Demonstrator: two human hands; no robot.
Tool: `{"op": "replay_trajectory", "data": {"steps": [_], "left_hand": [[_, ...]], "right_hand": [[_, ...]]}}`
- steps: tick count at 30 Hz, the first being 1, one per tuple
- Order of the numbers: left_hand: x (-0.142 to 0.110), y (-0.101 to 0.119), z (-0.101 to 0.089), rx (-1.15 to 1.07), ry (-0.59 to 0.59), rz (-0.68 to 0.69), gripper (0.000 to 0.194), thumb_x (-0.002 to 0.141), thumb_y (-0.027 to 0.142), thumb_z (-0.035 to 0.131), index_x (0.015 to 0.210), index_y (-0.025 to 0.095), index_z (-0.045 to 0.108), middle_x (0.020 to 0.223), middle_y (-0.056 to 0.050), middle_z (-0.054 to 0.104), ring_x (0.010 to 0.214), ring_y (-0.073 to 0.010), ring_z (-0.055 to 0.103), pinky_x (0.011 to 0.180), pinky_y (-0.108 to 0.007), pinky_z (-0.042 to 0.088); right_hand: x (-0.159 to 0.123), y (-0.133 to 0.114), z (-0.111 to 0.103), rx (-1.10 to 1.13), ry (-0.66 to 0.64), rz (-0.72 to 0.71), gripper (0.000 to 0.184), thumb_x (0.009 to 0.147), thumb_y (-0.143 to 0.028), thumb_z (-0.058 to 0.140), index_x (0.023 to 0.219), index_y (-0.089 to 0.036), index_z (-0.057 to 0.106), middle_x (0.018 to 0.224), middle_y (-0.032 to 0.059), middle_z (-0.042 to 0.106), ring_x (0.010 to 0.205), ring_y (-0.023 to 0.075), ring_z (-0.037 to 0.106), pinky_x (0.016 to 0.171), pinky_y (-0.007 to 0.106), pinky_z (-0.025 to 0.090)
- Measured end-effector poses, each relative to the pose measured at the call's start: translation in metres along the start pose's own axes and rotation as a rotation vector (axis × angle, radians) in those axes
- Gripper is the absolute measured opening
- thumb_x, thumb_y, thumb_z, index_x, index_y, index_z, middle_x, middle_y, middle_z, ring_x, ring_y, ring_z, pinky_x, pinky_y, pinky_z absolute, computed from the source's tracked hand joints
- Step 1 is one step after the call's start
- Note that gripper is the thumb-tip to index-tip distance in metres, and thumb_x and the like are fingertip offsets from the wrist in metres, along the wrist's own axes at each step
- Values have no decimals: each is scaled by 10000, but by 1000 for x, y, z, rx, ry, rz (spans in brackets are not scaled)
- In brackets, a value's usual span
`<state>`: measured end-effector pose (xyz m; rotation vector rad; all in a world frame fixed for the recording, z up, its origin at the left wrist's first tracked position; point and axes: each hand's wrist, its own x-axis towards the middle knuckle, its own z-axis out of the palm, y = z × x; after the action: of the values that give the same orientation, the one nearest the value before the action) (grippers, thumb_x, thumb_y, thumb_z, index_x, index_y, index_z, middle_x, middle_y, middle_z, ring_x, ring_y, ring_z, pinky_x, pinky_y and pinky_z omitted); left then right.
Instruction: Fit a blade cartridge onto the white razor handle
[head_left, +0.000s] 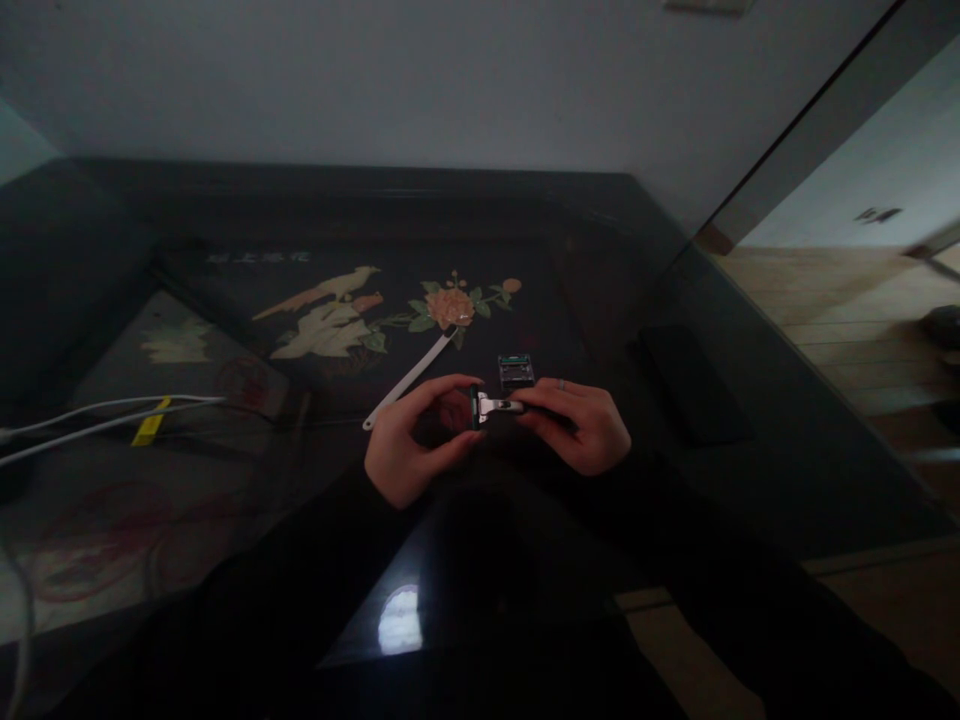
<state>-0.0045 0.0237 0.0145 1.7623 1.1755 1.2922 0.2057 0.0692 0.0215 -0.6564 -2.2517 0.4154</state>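
Observation:
Over a dark glossy table (pixel 225 500), both my hands hold a razor (pixel 495 406) with a silver neck and a dark handle. My right hand (pixel 581 425) is closed around the handle. My left hand (pixel 420 440) pinches the dark blade head (pixel 474 407) between thumb and fingers. Just beyond the razor, a small dark cartridge case (pixel 516 371) with a greenish inside lies on the table. A thin white stick-like tool (pixel 409 380) lies slanted on the table, next to my left hand.
Bird and flower pictures (pixel 360 310) decorate the tabletop. White cables (pixel 105 415) with a yellow tag (pixel 150 425) run in from the left. A flat dark object (pixel 690 385) lies at the right. Wall behind; wooden floor (pixel 847 320) beyond the table's right edge.

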Motion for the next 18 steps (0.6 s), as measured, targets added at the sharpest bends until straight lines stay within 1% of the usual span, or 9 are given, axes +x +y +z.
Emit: {"op": "replay_trajectory", "data": {"steps": [5, 8, 13, 18], "left_hand": [[0, -1, 1, -62, 0, -31, 403, 744, 200, 716, 1131, 145, 619, 788, -8, 657, 666, -106, 590, 652, -223, 502], [0, 0, 2, -141, -9, -95, 423, 752, 208, 710, 1158, 147, 612, 793, -14, 660, 672, -110, 602, 657, -227, 515], [1, 1, 3, -339, -29, -203, 435, 734, 180, 721, 1153, 133, 611, 816, -29, 667, 720, -118, 627, 693, -229, 529], [3, 1, 2, -422, -52, -267, 446, 712, 166, 742, 1141, 141, 622, 790, -26, 678, 722, -125, 648, 703, -229, 543]], "right_hand": [[0, 0, 0, -23, 12, -4, 182, 913, -214, 521, 998, -144, 666, 862, 76, 725, 755, 155, 676, 681, 248, 534], [0, 1, 0, -42, 17, 3, 183, 916, -215, 517, 998, -143, 663, 855, 72, 719, 747, 150, 671, 682, 243, 529], [0, 2, 0, -38, 12, 6, 184, 921, -231, 511, 1005, -158, 659, 849, 60, 716, 739, 149, 666, 676, 251, 531], [0, 2, 1, -34, 23, 7, 183, 919, -233, 515, 1009, -165, 659, 861, 63, 719, 757, 157, 675, 689, 261, 541]]}}
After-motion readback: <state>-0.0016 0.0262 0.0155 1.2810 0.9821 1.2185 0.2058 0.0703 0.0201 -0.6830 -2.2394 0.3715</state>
